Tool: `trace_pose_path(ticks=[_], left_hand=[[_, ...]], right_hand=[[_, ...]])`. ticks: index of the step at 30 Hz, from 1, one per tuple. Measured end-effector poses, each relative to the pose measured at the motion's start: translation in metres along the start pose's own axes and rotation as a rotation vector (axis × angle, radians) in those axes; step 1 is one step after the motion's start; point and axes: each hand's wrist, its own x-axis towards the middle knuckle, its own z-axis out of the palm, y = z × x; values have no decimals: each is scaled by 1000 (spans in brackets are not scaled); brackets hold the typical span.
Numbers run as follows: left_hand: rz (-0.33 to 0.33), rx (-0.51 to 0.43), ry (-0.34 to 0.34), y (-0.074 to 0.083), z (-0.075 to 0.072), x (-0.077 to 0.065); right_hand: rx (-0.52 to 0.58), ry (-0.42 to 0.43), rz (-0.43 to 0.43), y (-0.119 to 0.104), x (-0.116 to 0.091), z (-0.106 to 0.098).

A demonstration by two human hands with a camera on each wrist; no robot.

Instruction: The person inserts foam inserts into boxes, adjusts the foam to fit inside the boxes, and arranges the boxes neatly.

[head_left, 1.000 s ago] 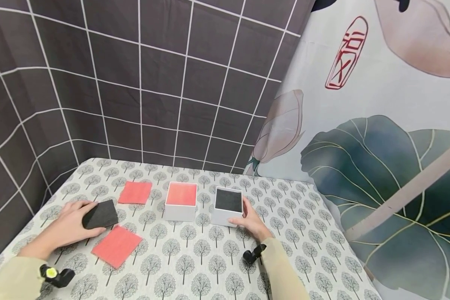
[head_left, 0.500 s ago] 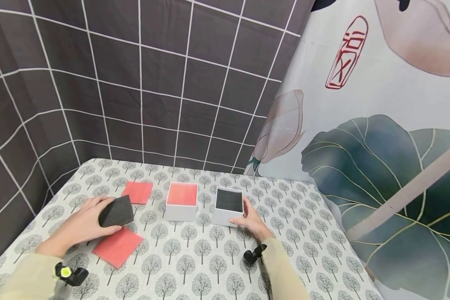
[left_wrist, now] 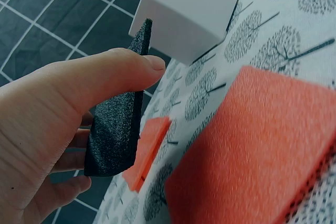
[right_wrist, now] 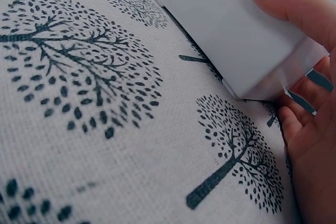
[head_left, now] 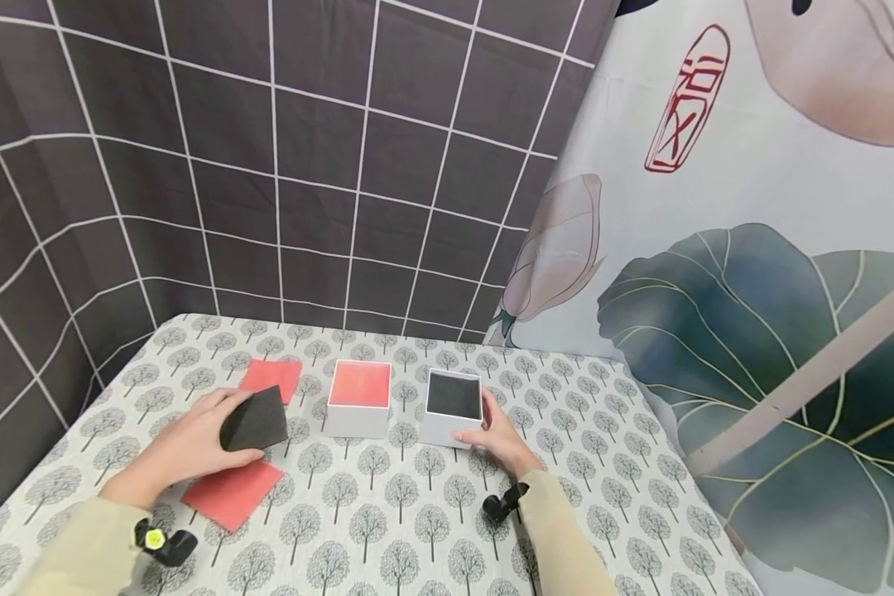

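Observation:
My left hand (head_left: 182, 447) pinches a black felt-like square (head_left: 257, 420) between thumb and fingers, holding it tilted above the table. In the left wrist view the thumb (left_wrist: 126, 69) presses one face of this black square (left_wrist: 116, 135), with fingers behind it. Just beyond and below it lie two red felt-like squares, one farther back (head_left: 274, 375) and one nearer (head_left: 234, 495). My right hand (head_left: 502, 437) grips a white box (head_left: 443, 432) at its right side, thumb on the front wall. Black material (head_left: 454, 393) fills that box's open top.
Left of the gripped box stands another white box (head_left: 358, 422) with red material (head_left: 361, 384) inside. The table cloth (head_left: 402, 530) has a tree print. A dark gridded curtain (head_left: 305, 207) hangs behind, and a flowered curtain (head_left: 715, 290) on the right.
My left hand has moved to the right with the black square, from the table's left side to above the two red squares. My right hand and both boxes have stayed put.

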Motion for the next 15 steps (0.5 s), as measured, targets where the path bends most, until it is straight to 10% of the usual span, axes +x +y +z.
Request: trace_pose_path(ticks=[15], left_hand=[[40,2,-5,23,7,11]], right_hand=[[-24,-3,-14,-1,0,0]])
